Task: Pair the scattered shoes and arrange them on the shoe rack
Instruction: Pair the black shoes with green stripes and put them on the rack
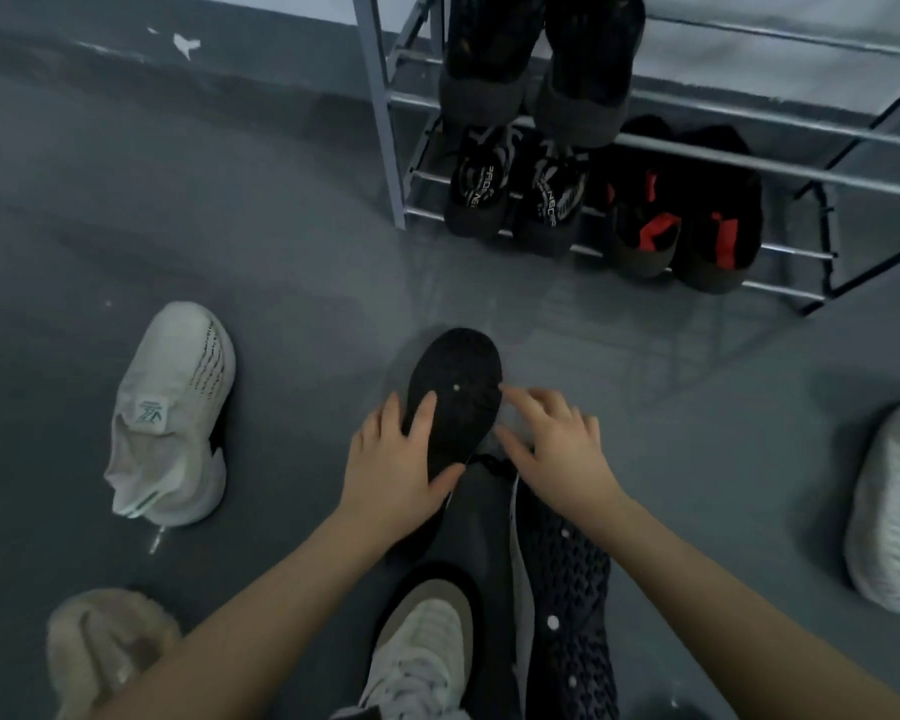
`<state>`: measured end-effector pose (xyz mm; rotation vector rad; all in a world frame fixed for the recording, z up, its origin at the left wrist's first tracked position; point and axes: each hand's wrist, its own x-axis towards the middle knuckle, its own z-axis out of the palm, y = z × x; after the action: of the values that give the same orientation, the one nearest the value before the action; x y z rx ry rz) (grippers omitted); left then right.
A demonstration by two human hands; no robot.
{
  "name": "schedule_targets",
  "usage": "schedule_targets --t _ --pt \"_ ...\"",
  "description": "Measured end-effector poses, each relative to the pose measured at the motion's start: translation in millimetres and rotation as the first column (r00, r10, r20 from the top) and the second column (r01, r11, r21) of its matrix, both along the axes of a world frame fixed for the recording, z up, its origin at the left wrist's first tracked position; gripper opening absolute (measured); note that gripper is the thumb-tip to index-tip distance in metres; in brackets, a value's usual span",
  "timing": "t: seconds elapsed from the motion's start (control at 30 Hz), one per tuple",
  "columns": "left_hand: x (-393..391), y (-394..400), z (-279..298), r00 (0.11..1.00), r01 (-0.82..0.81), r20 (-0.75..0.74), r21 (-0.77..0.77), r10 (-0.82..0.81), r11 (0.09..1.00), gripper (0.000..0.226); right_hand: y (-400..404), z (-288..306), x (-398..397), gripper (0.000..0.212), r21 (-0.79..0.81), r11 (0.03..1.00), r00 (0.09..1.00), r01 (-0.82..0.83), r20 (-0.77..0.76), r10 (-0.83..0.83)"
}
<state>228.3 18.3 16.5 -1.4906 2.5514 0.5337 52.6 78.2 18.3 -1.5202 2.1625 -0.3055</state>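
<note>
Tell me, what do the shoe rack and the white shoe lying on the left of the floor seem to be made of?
The shoe rack looks like metal tubing with a smooth silvery-grey finish: thin round bars catch pale highlights. The white shoe seems to be knit or mesh fabric, matte, with fine dark ribbing along its side; the exact fibre cannot be told.

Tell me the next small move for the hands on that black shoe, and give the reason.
Probably close the right hand on the black shoe, which lies sole-up on the floor. The left hand already holds its edge; the right only hovers beside it. Then it could go to the shoe rack.
</note>
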Motion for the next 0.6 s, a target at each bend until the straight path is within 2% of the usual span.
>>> schedule_targets --t 0.1,0.17,0.3,0.43,0.53,0.6 --pt "-2 4 -23 0.997 0.010 0.073 0.074 -0.015 0.997 0.103 1 -21 9 0.054 0.047 0.996 0.996 -0.077 -0.044 0.079" --pt "-3 6 -31 0.999 0.007 0.044 0.072 -0.010 0.997 0.101 -1 -30 14 0.054 0.034 0.996 0.997 -0.079 -0.011 0.079" --pt "1 4 -23 0.985 -0.040 -0.168 0.007 0.040 0.999 0.086 -3 -29 25 0.050 -0.105 0.993 0.996 -0.050 0.071 0.058" --pt "-1 1 -2 0.919 -0.080 -0.388 -0.023 0.065 0.997 0.080 1 -9 24 0.050 -0.310 0.950 0.990 -0.028 0.124 0.070" --pt "-12 6 13 0.839 -0.080 -0.532 0.093 0.117 0.993 0.073 11 9 14 0.053 -0.453 0.891 0.983 0.040 0.180 0.048" --pt "-24 11 17 0.803 -0.013 -0.582 0.195 0.126 0.981 0.071 21 18 3 0.057 -0.521 0.849 0.979 0.086 0.200 0.024"
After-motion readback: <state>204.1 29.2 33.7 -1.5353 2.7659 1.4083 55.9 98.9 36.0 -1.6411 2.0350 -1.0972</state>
